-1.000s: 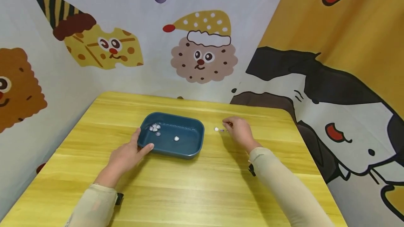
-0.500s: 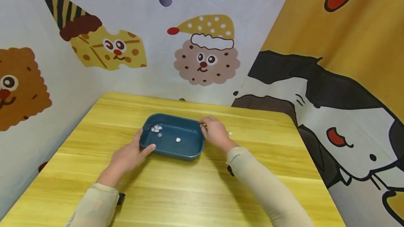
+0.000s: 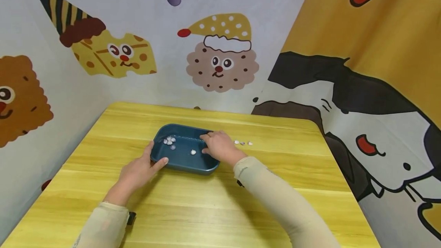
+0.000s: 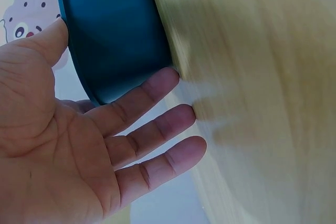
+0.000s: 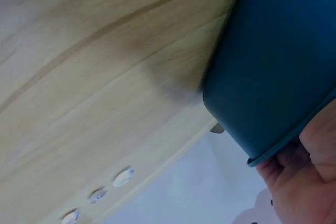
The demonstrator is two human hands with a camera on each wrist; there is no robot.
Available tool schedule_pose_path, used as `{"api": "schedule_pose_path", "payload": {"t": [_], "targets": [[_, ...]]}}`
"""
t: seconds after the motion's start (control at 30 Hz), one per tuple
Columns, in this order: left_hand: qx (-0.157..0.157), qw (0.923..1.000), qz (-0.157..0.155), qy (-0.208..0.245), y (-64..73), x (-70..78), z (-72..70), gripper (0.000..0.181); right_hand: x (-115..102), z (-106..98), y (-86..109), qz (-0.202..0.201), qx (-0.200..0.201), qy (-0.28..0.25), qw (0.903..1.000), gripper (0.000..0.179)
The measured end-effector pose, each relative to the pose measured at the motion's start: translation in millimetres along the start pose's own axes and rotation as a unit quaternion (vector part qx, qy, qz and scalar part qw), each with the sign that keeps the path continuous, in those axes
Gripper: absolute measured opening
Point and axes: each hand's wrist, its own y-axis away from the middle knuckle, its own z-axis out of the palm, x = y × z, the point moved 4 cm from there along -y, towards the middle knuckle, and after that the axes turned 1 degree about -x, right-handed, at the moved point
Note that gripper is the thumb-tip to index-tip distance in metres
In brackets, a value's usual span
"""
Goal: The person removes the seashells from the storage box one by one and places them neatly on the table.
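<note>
A blue-green rectangular dish (image 3: 179, 167) sits on the wooden table. Its left corner is held by my left hand (image 3: 139, 169), thumb on the near rim, index at the left end; the left wrist view shows the other fingers (image 4: 157, 132) extended. My right hand (image 3: 222, 147) reaches over the right end, thumb and index tips parted inside, with nothing visible between them. What lies under that palm is hidden. Several small whitish shells (image 3: 169, 140) cluster at the dish's left, and a single shell (image 3: 193, 152) lies near its middle.
Three more shells (image 3: 242, 143) lie in a row on the table (image 3: 193, 209), right of the dish; the right wrist view shows these shells (image 5: 97, 195) too. A cartoon-printed cloth (image 3: 138, 7) hangs behind the table's far edge.
My right hand has moved left from the row of shells to inside the dish, and its pinched fingertips have parted. The row is uncovered now. The left hand has kept its hold.
</note>
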Motion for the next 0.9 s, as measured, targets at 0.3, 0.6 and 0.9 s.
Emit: {"api": "schedule_pose_path", "payload": {"t": [0.3, 0.6, 0.9], "targets": [[0.000, 1.0000, -0.004, 0.000, -0.5, -0.2, 0.1, 0.106, -6.3, 1.5, -2.0, -0.025, -0.011, 0.022, 0.9994, 0.041], [-0.005, 1.0000, -0.005, -0.007, -2.0, 0.5, 1.7, 0.105, -4.6, 7.3, -1.6, -0.029, -0.012, 0.016, 0.9994, 0.029], [-0.006, 1.0000, -0.007, -0.002, -1.7, 1.9, 1.9, 0.109, -1.7, 5.5, -0.9, -0.032, 0.012, -0.005, 0.9994, 0.015]]}}
